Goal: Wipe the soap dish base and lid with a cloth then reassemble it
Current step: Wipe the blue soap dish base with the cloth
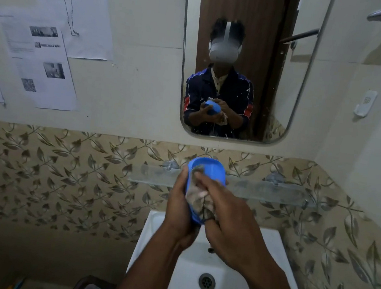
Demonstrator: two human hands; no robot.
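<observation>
Above a white ceramic basin [263, 266], the left hand [178, 210] is gripping an oval blue plastic soap dish part [212, 170], while the right hand [228, 220] is clenching a grey crumpled cloth [197, 193] inside it. A glass shelf [274, 192] is spanning leaf-patterned tiles [62, 177] beneath a wall mirror [241, 62].

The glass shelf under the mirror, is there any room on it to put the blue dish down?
Yes. The clear glass shelf shows bare along its right stretch, between the hands and the corner wall, and a shorter bare bit at its left end. The middle is crowded: the left hand holds the blue plastic soap dish part there, and the right hand presses a grey cloth into it.
</observation>
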